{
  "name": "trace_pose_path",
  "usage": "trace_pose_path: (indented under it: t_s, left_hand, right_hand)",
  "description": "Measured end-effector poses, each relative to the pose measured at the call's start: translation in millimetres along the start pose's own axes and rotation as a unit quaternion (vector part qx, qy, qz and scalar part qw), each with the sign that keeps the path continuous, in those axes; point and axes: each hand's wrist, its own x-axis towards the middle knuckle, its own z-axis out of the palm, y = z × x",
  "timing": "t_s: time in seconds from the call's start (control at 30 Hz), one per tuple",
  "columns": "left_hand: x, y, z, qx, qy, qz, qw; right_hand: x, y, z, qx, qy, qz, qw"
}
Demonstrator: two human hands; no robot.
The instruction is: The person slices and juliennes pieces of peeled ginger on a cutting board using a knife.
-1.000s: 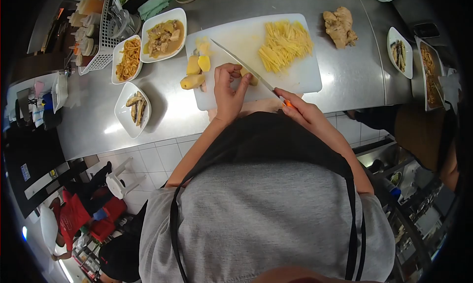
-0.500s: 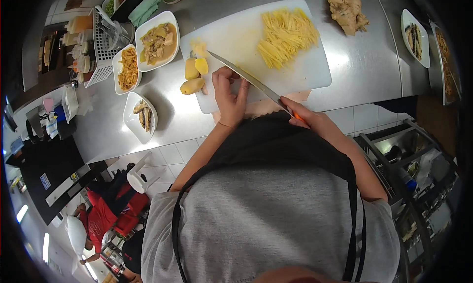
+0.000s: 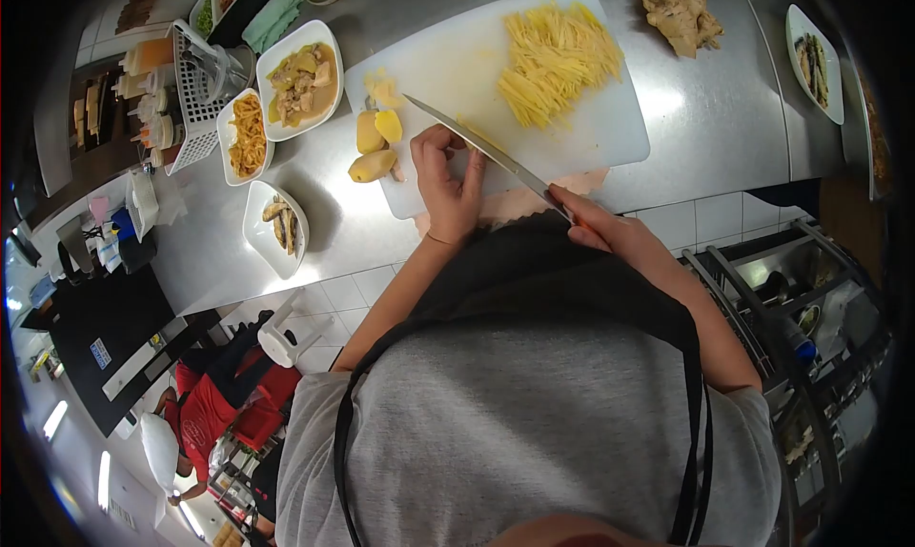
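Observation:
My right hand (image 3: 600,225) is closed on the orange handle of a long knife (image 3: 500,156). Its blade slants up and left across a white cutting board (image 3: 457,51). With bent fingers, my left hand (image 3: 451,180) rests on the board right beside the blade, over a ginger piece that is mostly hidden. A thin yellow strip shows on the blade's far side. Peeled ginger pieces (image 3: 372,166) lie left of my left hand, with pale scraps above them. A pile of yellow ginger strips (image 3: 558,66) covers the board's right part.
An unpeeled ginger root (image 3: 679,13) lies right of the board. Bowls of stew (image 3: 305,78), noodles (image 3: 246,137) and brown strips (image 3: 276,231) stand at left, near a white basket (image 3: 195,99) and bottles. At far right is a white dish (image 3: 815,63). A person in red (image 3: 205,415) is at lower left.
The view has shifted, so the board and the ginger root sit higher and farther right. The knife stays against my left fingers, its handle slightly lower. A person at the right has mostly left view.

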Motion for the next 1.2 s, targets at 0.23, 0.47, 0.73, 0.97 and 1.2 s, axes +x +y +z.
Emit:
trace_pose_path:
  t_s: [0.23,0.47,0.73,0.97,1.2]
  left_hand:
    - [-1,-2,1,0.009,0.004,0.001,1.0]
    - [-1,-2,2,0.001,0.005,-0.01,1.0]
    - [-1,-3,2,0.0,0.016,-0.004,1.0]
    - [0,-1,1,0.004,0.009,-0.007,1.0]
    - [0,-2,1,0.0,0.012,0.0,1.0]
  right_hand:
    - [1,29,3,0.086,-0.02,-0.003,0.996]
    - [-2,18,-1,0.009,-0.02,0.015,1.0]
    - [2,17,-3,0.025,-0.021,0.011,0.999]
    - [5,11,-2,-0.048,-0.006,-0.016,0.999]
    - [9,1,-12,-0.026,-0.075,0.058,0.995]
